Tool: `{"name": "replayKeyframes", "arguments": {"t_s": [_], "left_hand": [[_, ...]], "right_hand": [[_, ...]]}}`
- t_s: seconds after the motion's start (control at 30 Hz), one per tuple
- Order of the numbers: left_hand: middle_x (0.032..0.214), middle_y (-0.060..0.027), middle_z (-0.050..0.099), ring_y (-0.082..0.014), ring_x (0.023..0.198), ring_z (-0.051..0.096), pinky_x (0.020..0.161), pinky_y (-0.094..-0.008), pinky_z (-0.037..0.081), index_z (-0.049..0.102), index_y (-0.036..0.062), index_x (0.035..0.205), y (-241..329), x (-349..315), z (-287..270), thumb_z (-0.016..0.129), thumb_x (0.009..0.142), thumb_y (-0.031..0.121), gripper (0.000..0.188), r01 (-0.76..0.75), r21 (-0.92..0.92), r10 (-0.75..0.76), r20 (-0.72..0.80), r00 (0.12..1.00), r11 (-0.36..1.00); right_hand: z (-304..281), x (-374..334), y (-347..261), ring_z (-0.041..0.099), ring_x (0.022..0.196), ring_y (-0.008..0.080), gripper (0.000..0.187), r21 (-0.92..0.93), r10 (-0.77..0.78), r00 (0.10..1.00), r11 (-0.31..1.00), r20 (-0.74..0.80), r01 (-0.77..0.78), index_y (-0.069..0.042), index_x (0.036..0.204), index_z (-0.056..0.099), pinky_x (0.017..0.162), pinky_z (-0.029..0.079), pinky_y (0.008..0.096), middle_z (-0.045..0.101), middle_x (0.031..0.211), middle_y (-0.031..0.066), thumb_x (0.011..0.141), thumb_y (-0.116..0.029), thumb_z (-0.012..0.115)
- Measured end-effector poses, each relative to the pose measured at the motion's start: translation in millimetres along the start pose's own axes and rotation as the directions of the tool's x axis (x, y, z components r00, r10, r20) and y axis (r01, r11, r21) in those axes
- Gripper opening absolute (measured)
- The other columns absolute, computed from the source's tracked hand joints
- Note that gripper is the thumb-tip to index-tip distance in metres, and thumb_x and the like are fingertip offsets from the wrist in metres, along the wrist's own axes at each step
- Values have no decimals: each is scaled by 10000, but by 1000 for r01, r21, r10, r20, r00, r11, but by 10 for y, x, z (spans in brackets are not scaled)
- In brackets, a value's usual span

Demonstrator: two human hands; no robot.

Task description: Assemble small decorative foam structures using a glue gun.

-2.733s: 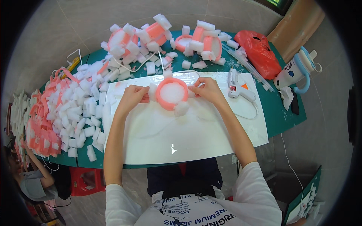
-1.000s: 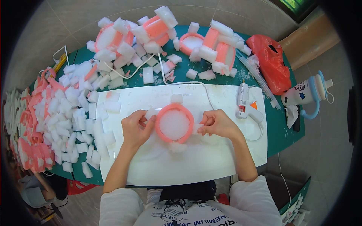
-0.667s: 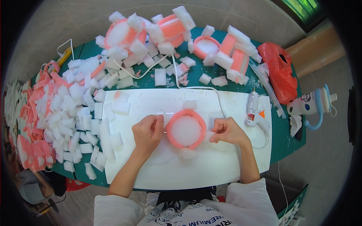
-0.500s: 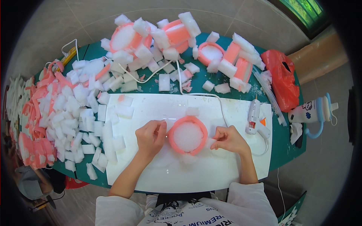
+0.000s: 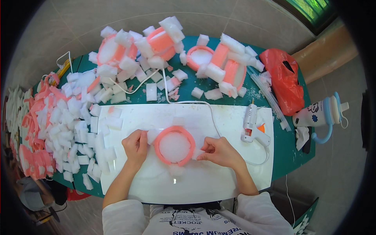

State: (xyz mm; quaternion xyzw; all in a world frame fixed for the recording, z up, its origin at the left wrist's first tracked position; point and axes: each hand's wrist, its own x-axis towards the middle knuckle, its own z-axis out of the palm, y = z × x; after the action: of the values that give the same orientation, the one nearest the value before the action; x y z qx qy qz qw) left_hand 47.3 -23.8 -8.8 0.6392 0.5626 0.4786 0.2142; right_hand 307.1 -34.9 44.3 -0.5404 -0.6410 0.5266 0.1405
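A round pink foam ring (image 5: 157, 153) with a white foam disc (image 5: 174, 147) filling its middle lies on the white board (image 5: 164, 188) before me. White foam blocks stand out from its top, bottom and both sides. My left hand (image 5: 136, 149) is closed, fingertips pinching the white block (image 5: 152, 137) at the ring's left side. At the opposite side my right hand (image 5: 220, 153) pinches another white block (image 5: 197, 154) between thumb and fingers, against or very close to the ring.
A white glue gun (image 5: 251, 127) lies at the board's right, its cord trailing. Loose white foam blocks (image 5: 70, 133) and pink foam pieces (image 5: 37, 160) heap at left. Block-studded pink rings (image 5: 231, 74) stand behind. Clear glue sticks (image 5: 270, 98), a red bag (image 5: 284, 82) and a bottle (image 5: 317, 113) are at right.
The whole view has shifted, so the scene sits further left. Both hands stay beside the ring, and the left-hand block shows more plainly.
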Motion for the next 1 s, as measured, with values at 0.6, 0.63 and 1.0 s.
{"name": "replayKeyframes", "arguments": {"t_s": [0.6, 0.63, 1.0], "left_hand": [[482, -104, 418, -177, 392, 380, 401, -293, 295, 514, -5, 618, 18, 66, 30, 522, 827, 93, 231, -39, 14, 38, 22, 999, 999], [475, -103, 418, -175, 389, 380, 400, -293, 295, 520, -6, 620, 11, 72, 14, 522, 828, 97, 232, -30, 7, 29, 37, 999, 1000], [485, -102, 422, -175, 388, 369, 397, -291, 286, 515, -16, 623, 3, 52, 46, 503, 835, 92, 238, -111, 15, 110, 28, 994, 994]], "right_hand": [[81, -46, 166, 618, 595, 151, 303, -60, -208, 970, 978, -126, 202, -1, 713, 514, 570, 479, 249, 635, 668, 88, 644, -139, 774], [75, -44, 179, 618, 595, 151, 303, -65, -208, 971, 977, -119, 202, -1, 713, 514, 570, 479, 249, 635, 668, 88, 644, -139, 774], [164, -161, 19, 643, 641, 184, 340, -117, -152, 974, 978, 166, 172, -3, 761, 531, 584, 502, 260, 627, 684, 98, 655, -210, 779]]}}
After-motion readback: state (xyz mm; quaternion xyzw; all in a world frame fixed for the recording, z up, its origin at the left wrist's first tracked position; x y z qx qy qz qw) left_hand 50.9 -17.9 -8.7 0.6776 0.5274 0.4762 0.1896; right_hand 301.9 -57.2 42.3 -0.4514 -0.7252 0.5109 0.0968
